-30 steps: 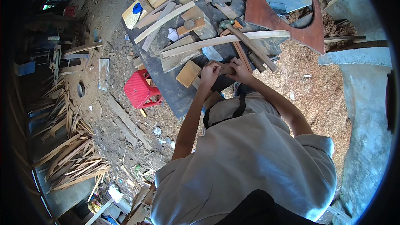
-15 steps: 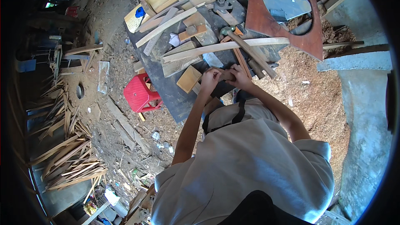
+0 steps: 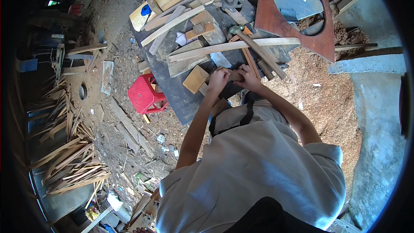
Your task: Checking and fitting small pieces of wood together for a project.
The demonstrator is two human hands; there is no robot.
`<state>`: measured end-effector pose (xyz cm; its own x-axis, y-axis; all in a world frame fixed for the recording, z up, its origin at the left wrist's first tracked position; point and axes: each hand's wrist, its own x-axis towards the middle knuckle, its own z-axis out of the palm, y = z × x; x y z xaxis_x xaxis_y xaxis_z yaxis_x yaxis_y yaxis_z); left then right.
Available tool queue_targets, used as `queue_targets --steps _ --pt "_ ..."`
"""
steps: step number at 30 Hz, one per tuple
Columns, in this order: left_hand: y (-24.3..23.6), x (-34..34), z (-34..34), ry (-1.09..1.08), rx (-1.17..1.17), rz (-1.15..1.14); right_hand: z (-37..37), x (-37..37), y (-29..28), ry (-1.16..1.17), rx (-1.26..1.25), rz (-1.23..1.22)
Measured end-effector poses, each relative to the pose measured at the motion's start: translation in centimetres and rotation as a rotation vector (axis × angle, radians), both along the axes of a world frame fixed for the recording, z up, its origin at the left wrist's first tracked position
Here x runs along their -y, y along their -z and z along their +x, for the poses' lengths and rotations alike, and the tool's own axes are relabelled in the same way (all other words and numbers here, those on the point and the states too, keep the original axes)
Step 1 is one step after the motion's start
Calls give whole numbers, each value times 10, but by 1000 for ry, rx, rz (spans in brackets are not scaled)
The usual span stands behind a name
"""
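Note:
My left hand (image 3: 218,79) and my right hand (image 3: 249,78) both grip a small dark-brown wooden piece (image 3: 233,76) at the near edge of the dark worktable (image 3: 172,103), fingers curled on it from either side. Beside my left hand lies a light wooden block (image 3: 196,79). Just beyond both hands are a pale blue flat piece (image 3: 221,60) and a long pale curved strip (image 3: 263,41). A hammer (image 3: 236,30) and several long reddish and grey-brown sticks (image 3: 269,60) lie beyond my right hand.
Wood offcuts and a blue object (image 3: 145,10) cover the table's far part. A red stool (image 3: 140,96) stands left; a reddish board with a cut-out (image 3: 321,43) is top right. Wood scraps (image 3: 77,168) are piled left, shavings (image 3: 319,103) and a concrete wall (image 3: 375,138) are right.
The whole view has shifted slightly. My hands keep hold of the wooden piece, with only slight movement of the fingers.

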<state>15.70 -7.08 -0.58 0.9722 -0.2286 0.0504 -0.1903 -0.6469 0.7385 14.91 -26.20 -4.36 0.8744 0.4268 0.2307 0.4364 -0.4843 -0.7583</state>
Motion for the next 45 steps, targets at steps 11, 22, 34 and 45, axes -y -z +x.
queue_targets --steps 11,22,34,45 --pt "6 1 3 24 -21 -110 -1 1 3 4 -5 -7" --pt "10 -9 5 46 -19 -188 -2 1 -1 -2 -47 -4" --pt "7 -2 -6 -39 -14 -252 -1 1 5 -16 -40 3" --pt "14 -3 -7 -41 -3 -261 -1 0 0 0 -11 -11"
